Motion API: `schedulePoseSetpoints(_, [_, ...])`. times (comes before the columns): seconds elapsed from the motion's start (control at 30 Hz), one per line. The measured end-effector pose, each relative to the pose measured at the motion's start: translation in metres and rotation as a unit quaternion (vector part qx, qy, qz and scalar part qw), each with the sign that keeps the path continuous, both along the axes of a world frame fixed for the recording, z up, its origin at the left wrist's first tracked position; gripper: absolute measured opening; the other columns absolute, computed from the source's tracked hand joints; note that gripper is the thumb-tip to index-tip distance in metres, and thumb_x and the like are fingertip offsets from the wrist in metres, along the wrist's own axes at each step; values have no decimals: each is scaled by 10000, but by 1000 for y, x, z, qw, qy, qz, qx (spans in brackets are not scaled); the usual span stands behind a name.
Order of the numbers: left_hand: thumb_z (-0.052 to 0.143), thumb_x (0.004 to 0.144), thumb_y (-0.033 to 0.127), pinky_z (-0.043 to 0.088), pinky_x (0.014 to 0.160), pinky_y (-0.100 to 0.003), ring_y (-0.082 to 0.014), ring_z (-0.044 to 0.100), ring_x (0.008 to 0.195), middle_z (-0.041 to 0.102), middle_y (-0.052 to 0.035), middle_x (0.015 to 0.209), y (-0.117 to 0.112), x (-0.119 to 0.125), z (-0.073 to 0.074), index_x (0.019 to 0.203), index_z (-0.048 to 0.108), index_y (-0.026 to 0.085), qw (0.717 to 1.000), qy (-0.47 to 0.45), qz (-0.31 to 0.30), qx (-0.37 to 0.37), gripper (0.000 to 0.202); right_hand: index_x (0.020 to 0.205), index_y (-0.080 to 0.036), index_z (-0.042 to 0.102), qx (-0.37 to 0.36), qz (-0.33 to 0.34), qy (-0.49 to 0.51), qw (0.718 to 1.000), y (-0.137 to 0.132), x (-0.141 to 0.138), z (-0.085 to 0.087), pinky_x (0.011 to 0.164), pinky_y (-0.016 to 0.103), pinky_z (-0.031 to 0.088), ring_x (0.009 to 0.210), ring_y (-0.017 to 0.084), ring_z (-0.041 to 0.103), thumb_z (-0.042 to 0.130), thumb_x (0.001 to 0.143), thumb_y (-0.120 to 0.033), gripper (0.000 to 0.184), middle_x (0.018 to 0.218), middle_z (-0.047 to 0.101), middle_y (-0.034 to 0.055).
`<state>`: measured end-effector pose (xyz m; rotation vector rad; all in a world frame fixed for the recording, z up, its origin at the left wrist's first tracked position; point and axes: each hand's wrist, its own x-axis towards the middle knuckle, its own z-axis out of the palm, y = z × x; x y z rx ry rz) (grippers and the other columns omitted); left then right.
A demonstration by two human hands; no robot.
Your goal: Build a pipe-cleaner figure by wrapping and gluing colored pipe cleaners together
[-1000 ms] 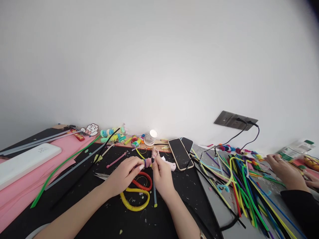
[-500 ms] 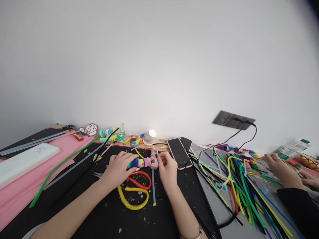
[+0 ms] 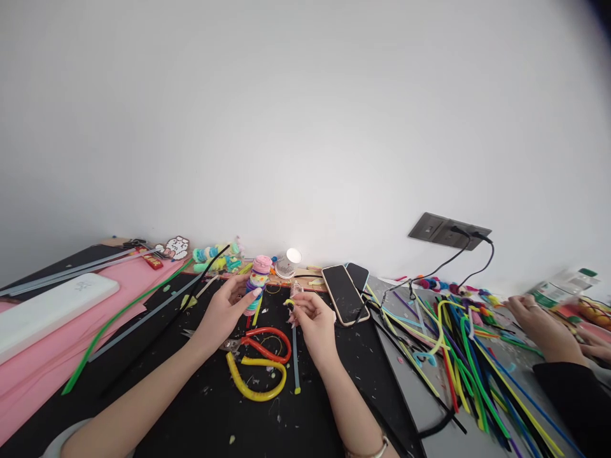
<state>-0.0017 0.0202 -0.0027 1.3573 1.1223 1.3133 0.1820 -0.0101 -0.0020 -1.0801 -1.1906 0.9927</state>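
Note:
My left hand is closed around a column of coiled pipe cleaners in pink, yellow, purple and teal, held upright. My right hand pinches a small, curved yellow piece, perhaps a bit of pipe cleaner. Just behind those fingers is a pink, partly clear object, mostly hidden. Below my hands lie scissors with one red and one yellow handle. A grey pipe cleaner with a yellow tip runs down beside my right hand.
A white paper cup stands by the wall, with a phone to its right. Loose pipe cleaners cover the grey surface, near another person's hand. Pink sheets and a white box lie left.
My left hand has tipped the pipe-cleaner column from lying sideways to upright. My right hand has left the pink object's side and now pinches the yellow piece.

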Motion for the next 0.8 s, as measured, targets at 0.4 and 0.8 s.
schedulePoseSetpoints(0.4, [651, 762, 419, 475, 973, -365, -266, 550, 1188, 623, -96, 1230, -8, 6, 4, 1118, 537, 206, 998, -32, -57, -26, 430, 836, -175, 655, -7, 44, 51, 998, 1, -2, -1, 490, 208, 494, 561, 115, 632, 629, 729, -238, 126, 772, 706, 20])
schedulePoseSetpoints(0.8, [634, 763, 409, 454, 977, -412, -271, 595, 1120, 657, -103, 1175, -14, 11, 9, 1087, 535, 177, 995, -30, -88, -42, 410, 799, -169, 692, -10, 74, 98, 992, 0, -4, 1, 597, 215, 538, 603, 107, 651, 717, 703, -228, 115, 724, 712, 8])
